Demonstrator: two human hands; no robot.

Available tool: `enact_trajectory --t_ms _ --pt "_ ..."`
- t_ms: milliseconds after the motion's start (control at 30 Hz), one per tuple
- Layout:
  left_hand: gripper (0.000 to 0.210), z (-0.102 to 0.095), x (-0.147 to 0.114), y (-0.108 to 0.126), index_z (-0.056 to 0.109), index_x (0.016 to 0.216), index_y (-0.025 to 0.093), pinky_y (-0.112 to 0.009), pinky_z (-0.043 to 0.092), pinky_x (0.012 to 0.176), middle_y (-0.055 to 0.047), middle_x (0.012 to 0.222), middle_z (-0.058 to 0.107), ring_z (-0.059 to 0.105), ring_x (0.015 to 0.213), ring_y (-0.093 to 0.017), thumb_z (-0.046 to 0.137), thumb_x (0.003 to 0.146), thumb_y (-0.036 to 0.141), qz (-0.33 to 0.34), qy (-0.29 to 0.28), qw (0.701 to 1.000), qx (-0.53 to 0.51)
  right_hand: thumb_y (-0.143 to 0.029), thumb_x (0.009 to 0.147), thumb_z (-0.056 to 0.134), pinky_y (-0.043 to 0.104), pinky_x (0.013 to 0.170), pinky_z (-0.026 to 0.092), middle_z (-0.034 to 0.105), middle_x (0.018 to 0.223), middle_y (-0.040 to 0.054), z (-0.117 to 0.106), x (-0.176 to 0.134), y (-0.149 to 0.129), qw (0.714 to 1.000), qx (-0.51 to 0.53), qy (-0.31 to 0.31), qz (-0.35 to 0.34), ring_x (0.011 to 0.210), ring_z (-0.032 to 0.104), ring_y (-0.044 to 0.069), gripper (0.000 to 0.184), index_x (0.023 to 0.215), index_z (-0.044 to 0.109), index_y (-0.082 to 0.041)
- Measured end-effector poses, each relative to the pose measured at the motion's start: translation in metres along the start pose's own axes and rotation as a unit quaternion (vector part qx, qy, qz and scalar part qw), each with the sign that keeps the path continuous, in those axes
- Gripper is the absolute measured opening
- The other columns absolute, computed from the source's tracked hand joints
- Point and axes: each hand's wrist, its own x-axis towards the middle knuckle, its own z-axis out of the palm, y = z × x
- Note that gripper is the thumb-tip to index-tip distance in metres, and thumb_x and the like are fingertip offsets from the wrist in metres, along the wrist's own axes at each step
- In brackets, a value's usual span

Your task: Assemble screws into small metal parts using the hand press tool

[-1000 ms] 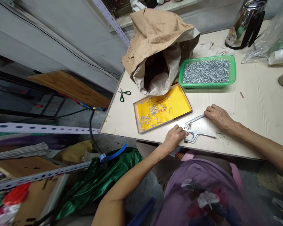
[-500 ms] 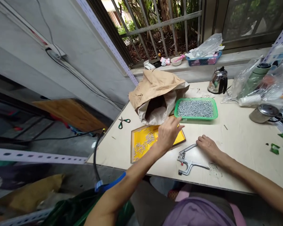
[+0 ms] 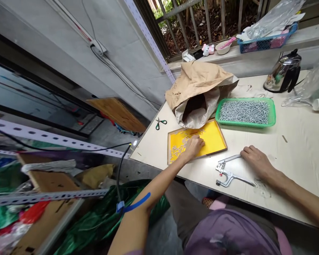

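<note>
Over the yellow tray [image 3: 215, 136] my left hand [image 3: 194, 146] is lowered, its fingers curled together beside small metal pins [image 3: 177, 151]. Whatever it may pinch is hidden under the fingers. My right hand [image 3: 255, 159] lies low on the table, fingers bent over the end of the upper handle of silver hand pliers [image 3: 230, 176]. These pliers rest on the tabletop with their handles spread, and a red part shows near the jaw. Behind the tray, a green plastic tray [image 3: 272, 113] is full of similar metal pins.
A brown paper bag [image 3: 202, 79] lies with its mouth towards me, against the yellow tray's back edge. Green-handled scissors [image 3: 161, 123] are at the left. A metal kettle [image 3: 283, 72] and a clear plastic bag [image 3: 305, 88] stand far right. The table's front edge is close to me.
My left hand has moved down and back to the left, from beside the green tray into the yellow tray. My right hand stays at the pliers' handle. The view has shifted left.
</note>
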Motion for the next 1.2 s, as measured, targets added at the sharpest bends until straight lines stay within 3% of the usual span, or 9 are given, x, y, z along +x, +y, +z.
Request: enact_trajectory --t_ms 167,300,400,500,600,933,1200 --pt "0.023 0.010 0.006 0.009 0.071 0.080 0.010 -0.032 0.046 0.081 -0.014 0.093 0.067 0.060 0.097 -0.024 0.050 0.089 0.011 0.005 0.006 1.000 -0.009 -0.005 0.090 0.040 0.031 0.067 0.036 0.058 0.084 0.0083 -0.009 -0.001 -0.005 1.000 -0.005 -0.019 0.007 0.082 0.046 0.022 0.025 0.081 0.057 -0.021" --pt "0.017 0.015 -0.014 0.021 0.073 0.083 0.014 -0.028 0.048 0.078 -0.008 0.088 0.071 0.063 0.083 -0.019 0.056 0.085 0.015 -0.024 0.031 0.983 -0.178 -0.006 0.092 0.037 0.031 0.067 0.035 0.058 0.084 0.0083 -0.010 -0.001 -0.006 1.000 0.004 -0.024 0.006 0.082 0.045 0.022 0.028 0.081 0.057 -0.021" --pt "0.017 0.023 -0.044 0.039 0.075 0.083 0.013 -0.022 0.044 0.059 -0.003 0.073 0.070 0.057 0.060 -0.012 0.062 0.081 0.024 -0.072 -0.070 0.937 -0.334 -0.006 0.092 0.036 0.031 0.067 0.034 0.058 0.084 0.0088 -0.009 0.000 -0.006 0.999 -0.002 -0.033 0.013 0.082 0.044 0.023 0.029 0.082 0.058 -0.021" --pt "0.021 0.033 -0.070 0.055 0.075 0.079 0.011 -0.019 0.036 0.049 0.000 0.058 0.063 0.048 0.050 -0.009 0.067 0.076 0.030 -0.118 -0.161 0.897 -0.395 -0.005 0.093 0.036 0.031 0.066 0.034 0.059 0.085 0.0098 -0.007 0.002 -0.006 0.999 -0.017 -0.048 0.020 0.083 0.044 0.023 0.029 0.085 0.060 -0.019" --pt "0.023 0.038 -0.081 0.064 0.074 0.074 0.010 -0.019 0.032 0.049 0.002 0.053 0.058 0.045 0.050 -0.008 0.069 0.073 0.032 -0.144 -0.182 0.886 -0.402 -0.005 0.093 0.035 0.031 0.065 0.033 0.060 0.087 0.0097 -0.005 0.003 -0.006 0.998 -0.020 -0.053 0.020 0.084 0.044 0.024 0.030 0.086 0.060 -0.019" --pt "0.030 0.043 -0.079 0.063 0.070 0.064 0.011 -0.020 0.031 0.050 0.002 0.053 0.056 0.044 0.053 -0.009 0.070 0.066 0.040 -0.157 -0.197 0.893 -0.372 -0.007 0.094 0.030 0.033 0.065 0.034 0.059 0.086 0.0105 -0.003 0.002 -0.005 0.999 -0.017 -0.045 0.016 0.083 0.044 0.025 0.034 0.085 0.060 -0.020" --pt "0.025 0.043 -0.077 0.064 0.069 0.060 0.012 -0.021 0.032 0.053 0.003 0.051 0.053 0.046 0.055 -0.010 0.069 0.067 0.036 -0.134 -0.208 0.918 -0.310 -0.006 0.092 0.030 0.034 0.063 0.032 0.058 0.082 0.0106 -0.002 0.002 -0.006 0.999 0.005 -0.035 0.019 0.081 0.043 0.025 0.034 0.083 0.059 -0.020"
